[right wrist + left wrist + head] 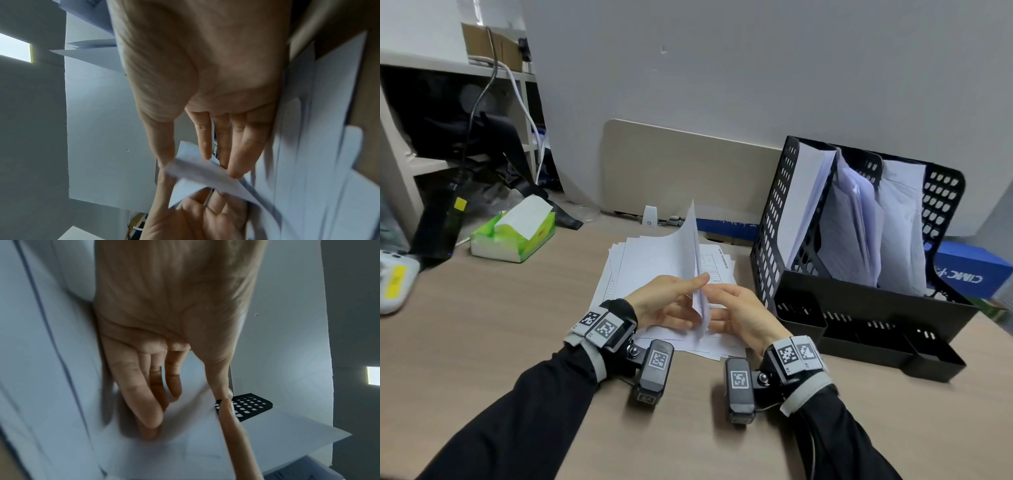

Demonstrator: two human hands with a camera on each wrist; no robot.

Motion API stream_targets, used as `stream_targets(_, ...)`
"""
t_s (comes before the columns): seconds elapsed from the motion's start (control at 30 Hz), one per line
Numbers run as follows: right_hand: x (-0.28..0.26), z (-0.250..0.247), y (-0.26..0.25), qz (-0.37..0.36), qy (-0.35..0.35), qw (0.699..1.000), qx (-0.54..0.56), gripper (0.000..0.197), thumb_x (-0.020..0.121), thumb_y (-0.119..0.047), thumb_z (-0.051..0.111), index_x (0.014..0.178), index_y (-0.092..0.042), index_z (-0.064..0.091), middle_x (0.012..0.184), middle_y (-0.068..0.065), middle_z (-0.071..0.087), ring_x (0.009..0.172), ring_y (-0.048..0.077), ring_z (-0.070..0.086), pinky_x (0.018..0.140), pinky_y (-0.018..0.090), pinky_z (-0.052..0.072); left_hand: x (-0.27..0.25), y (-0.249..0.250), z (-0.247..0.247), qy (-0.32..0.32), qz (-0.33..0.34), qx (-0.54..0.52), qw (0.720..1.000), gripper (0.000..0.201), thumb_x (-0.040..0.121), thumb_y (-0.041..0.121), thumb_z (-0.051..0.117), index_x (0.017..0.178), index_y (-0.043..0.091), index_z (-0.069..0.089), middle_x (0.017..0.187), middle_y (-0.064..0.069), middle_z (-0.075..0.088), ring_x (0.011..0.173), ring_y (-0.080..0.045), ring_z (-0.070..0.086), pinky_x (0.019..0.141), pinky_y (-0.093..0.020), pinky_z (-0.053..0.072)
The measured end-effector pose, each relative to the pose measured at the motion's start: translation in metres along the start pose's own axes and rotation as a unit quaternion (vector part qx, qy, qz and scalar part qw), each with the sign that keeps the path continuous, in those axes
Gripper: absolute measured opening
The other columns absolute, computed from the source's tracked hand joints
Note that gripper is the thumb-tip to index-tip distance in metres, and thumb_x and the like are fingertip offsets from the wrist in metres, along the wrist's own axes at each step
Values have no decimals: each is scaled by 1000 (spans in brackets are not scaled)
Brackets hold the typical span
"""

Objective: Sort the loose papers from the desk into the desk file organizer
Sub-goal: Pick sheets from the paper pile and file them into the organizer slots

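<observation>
A loose pile of white papers (pixel 717 265) lies on the desk in front of me. A few sheets (pixel 695 253) stand up on edge from the pile, between my two hands. My left hand (pixel 681 301) (pixel 185 410) lays straight fingers against their left face, its thumb along the top. My right hand (pixel 722 308) (pixel 199 165) pinches the sheets' edge (pixel 197 168) between thumb and fingers. The black mesh file organizer (pixel 859 308) stands to the right, with papers in its three upright slots. Its mesh (pixel 251 405) shows past my left thumb.
A green tissue pack (pixel 513 236) sits at the left back of the wooden desk (pixel 517 325). A beige divider panel (pixel 681 171) stands behind the pile. A blue box (pixel 969 270) lies behind the organizer. A white device (pixel 393 281) is at the left edge.
</observation>
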State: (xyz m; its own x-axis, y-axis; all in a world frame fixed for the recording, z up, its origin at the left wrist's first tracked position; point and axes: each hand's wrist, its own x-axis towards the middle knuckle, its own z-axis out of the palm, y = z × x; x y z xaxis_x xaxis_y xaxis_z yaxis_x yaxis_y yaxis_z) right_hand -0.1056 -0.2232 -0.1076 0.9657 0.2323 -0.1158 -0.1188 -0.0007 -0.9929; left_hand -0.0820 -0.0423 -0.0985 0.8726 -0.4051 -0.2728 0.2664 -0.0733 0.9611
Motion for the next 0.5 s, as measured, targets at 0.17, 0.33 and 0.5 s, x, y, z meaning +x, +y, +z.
stream_targets(0.17,4,-2,2,8,51,998,28,18,96,-17,63,99,1,66,84,16,65,73,28,64,58,31,54,-2,1,1,45,-2,-22,999,25,97,22,64,108,-1,62,94,-13,72,77,-35,73,66,-33,62)
stream_targets(0.33,7,-9,8,34,117,992,32,20,67,-1,54,72,-13,39,76,11,25,65,23,32,58,30,26,0,1,-5,157,34,-85,983,15,85,-9,56,92,4,52,93,-14,48,80,-31,56,73,-64,58)
stream_targets(0.5,1,-5,2,29,73,997,28,23,79,-2,57,97,9,65,91,28,59,81,33,60,75,48,51,-1,0,-2,117,57,-68,989,81,87,-15,51,153,30,34,103,-11,68,88,-29,66,77,-43,61)
